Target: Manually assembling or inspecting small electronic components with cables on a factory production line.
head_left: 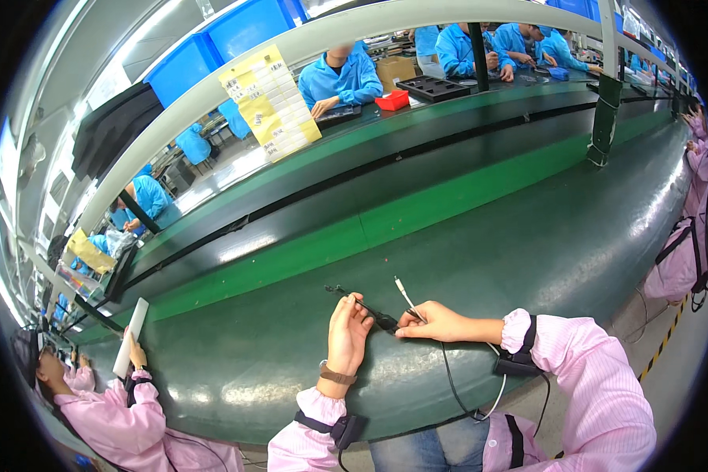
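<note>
Along the far side of a long, dark green table [275, 330], seats are taken by people in blue jackets. Above its near side, a thin black cable with a thick black plastic block [385, 321] is pinched by the left hand [348, 334] on its thin part and by the right hand [440, 321] at the block, while a slim white cable with a pale plug [403, 289] is also held in the right.

White cable [405, 293] partly behind right hand [435, 322]
</note>
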`<state>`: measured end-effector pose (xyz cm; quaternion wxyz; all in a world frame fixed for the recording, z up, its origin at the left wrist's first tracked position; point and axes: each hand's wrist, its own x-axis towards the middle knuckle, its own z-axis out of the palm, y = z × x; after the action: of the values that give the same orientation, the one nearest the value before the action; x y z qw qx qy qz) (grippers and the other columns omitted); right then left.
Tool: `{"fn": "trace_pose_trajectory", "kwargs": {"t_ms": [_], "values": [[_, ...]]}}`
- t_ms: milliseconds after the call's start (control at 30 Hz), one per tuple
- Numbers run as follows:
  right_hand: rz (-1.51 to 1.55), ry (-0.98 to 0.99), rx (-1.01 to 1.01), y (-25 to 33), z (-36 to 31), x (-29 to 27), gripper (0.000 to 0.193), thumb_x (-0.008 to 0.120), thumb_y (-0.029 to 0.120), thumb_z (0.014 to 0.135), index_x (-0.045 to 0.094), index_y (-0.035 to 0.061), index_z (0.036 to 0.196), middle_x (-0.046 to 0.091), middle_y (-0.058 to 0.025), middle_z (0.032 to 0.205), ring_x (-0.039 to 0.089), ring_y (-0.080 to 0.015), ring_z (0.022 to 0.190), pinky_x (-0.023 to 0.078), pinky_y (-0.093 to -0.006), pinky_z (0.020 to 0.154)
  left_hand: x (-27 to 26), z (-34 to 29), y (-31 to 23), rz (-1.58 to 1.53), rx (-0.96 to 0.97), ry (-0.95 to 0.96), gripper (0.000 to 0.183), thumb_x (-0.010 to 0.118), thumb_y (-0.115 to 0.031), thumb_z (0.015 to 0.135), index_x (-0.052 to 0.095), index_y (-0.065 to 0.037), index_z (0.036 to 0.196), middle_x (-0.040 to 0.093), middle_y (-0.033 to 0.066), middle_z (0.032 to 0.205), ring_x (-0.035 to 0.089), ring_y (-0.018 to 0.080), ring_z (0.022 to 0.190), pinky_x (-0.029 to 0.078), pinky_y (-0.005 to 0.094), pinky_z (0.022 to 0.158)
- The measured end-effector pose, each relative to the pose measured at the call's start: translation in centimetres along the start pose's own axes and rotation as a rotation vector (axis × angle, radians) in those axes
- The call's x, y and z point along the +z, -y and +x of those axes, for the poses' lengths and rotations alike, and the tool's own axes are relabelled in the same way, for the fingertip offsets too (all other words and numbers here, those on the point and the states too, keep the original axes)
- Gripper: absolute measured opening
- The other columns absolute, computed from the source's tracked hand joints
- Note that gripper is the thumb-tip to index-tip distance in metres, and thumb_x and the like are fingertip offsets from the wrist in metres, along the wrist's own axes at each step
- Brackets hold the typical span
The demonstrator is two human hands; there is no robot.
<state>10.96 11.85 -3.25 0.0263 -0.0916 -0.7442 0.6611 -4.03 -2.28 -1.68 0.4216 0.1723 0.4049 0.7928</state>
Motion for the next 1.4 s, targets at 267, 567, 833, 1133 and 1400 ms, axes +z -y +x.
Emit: {"fn": "trace_pose_trajectory", "kwargs": {"t_ms": [267,567,833,1133,1400], "values": [[-0.03,0.011,-0.087,-0.3,0.0,0.2,0.024,0.063,0.027,0.089,0.065,0.0032,0.084,0.062,0.002,0.074,0.05,-0.0058,0.069,0.04,-0.025,0.063,0.3,-0.4,-0.1,0.108,-0.047,0.006,0.014,0.05,-0.024,0.095,0.055,-0.011,0.098,0.053,-0.0047,0.082,0.05,0.0066,0.079,0.042,0.0235,0.069],[0.016,0.018,-0.065,0.4,-0.1,0.1,0.027,0.059,0.029,0.091,0.063,0.0042,0.081,0.053,0.0045,0.064,0.042,-0.0043,0.057,0.033,-0.0238,0.052,1.2,-0.6,-0.2,0.438,-0.113,0.141,0.017,0.052,-0.023,0.095,0.057,-0.007,0.098,0.05,-0.0041,0.077,0.047,0.0043,0.069,0.04,0.0202,0.063],[0.087,-0.003,-0.066,0.5,-0.2,0.3,0.026,0.059,0.029,0.091,0.062,0.0064,0.079,0.054,0.0047,0.065,0.043,-0.0041,0.056,0.033,-0.023,0.051,1.5,-0.8,0.2,0.518,0.003,0.089,0.018,0.056,-0.02,0.093,0.061,-0.004,0.099,0.061,0.0004,0.091,0.056,0.0067,0.08,0.046,0.0218,0.07],[0.083,0.033,-0.072,0.3,0.1,0.3,0.028,0.059,0.029,0.092,0.059,0.0068,0.075,0.056,0.0038,0.065,0.043,-0.0036,0.055,0.034,-0.0222,0.05,1.0,-0.6,0.3,0.602,-0.01,0.082,0.02,0.057,-0.021,0.093,0.064,-0.003,0.098,0.064,0.0023,0.095,0.058,0.0083,0.085,0.048,0.0227,0.071],[0.199,-0.087,-0.1,-0.4,0.2,0.7,0.02,0.062,0.025,0.09,0.055,0.0059,0.091,0.05,0.0035,0.061,0.043,-0.0037,0.052,0.033,-0.0217,0.047,0.9,-0.7,0.3,0.468,0.04,0.089,0.021,0.057,-0.02,0.093,0.064,-0.003,0.103,0.064,0.0023,0.097,0.057,0.0068,0.082,0.045,0.0214,0.068]]}}
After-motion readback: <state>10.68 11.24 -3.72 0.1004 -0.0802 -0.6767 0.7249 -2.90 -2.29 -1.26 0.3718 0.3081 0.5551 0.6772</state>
